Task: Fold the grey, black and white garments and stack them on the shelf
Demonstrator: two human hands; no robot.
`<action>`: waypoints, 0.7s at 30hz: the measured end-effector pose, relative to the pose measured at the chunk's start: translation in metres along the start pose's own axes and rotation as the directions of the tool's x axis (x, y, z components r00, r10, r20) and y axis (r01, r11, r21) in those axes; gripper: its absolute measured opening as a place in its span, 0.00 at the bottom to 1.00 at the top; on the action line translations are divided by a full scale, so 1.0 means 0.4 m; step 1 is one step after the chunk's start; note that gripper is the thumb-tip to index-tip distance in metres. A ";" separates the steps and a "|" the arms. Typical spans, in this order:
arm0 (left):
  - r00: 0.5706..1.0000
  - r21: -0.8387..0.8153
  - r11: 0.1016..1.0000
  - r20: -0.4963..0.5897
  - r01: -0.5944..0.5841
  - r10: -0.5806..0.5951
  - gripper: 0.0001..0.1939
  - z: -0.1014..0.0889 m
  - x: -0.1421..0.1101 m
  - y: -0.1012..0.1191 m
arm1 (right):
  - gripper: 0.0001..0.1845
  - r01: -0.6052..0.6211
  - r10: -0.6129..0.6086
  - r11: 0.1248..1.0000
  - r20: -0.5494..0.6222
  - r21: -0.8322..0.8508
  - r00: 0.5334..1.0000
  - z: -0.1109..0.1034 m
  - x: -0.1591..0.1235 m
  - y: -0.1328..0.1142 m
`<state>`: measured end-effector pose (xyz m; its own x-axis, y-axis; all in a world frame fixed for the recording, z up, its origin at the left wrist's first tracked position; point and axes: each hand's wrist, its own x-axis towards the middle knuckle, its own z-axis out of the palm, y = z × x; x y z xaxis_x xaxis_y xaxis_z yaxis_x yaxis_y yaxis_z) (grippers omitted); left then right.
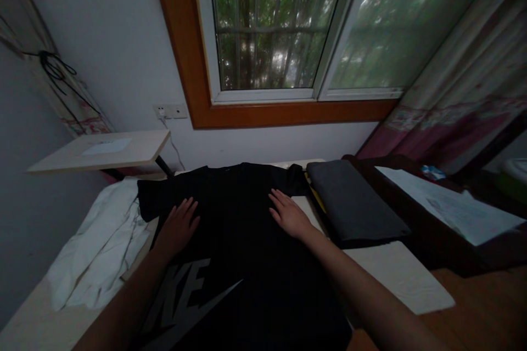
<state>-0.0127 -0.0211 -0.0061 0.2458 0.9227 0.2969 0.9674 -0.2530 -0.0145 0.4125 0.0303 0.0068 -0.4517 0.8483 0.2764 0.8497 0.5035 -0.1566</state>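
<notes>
A black T-shirt [234,225] with grey lettering and a swoosh lies spread out on a pale wooden table [407,274]. Its collar points toward the window, and its lower end runs out of view at the bottom. My left hand [179,225] rests flat on the shirt's left side below the sleeve, fingers stretched out. On the right side of the shirt, my right hand [289,214] lies flat too, with its fingers spread. Neither hand grips the cloth. Right of the shirt sits a stack of folded dark clothes [354,203], grey on top with a yellow edge showing.
Crumpled white clothing [99,247] lies on the table at the left. Above it stands a small raised shelf [102,148] with a paper on top. A dark surface at the right bears a pale sheet [448,205]. A window [280,27] and wall are behind the table.
</notes>
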 end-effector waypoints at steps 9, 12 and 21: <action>0.999 0.013 1.000 0.033 0.023 -0.024 0.29 0.000 0.043 -0.017 | 0.30 -0.005 0.004 1.000 0.049 0.007 0.999 -0.010 0.025 0.055; 0.999 0.020 1.000 0.043 0.020 -0.020 0.30 0.000 0.041 -0.022 | 0.31 -0.062 0.062 0.998 0.062 -0.001 0.996 -0.011 0.021 0.077; 0.999 -0.002 1.000 0.040 0.003 -0.003 0.30 -0.003 0.020 -0.065 | 0.33 -0.347 0.345 0.937 -0.079 -0.025 0.935 0.009 0.024 0.101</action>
<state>-0.0361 -0.0076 -0.0024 0.2449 0.9345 0.2583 0.9681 -0.2504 -0.0120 0.4413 0.0593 -0.0004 -0.1082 0.9539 0.2799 0.9602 0.1732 -0.2191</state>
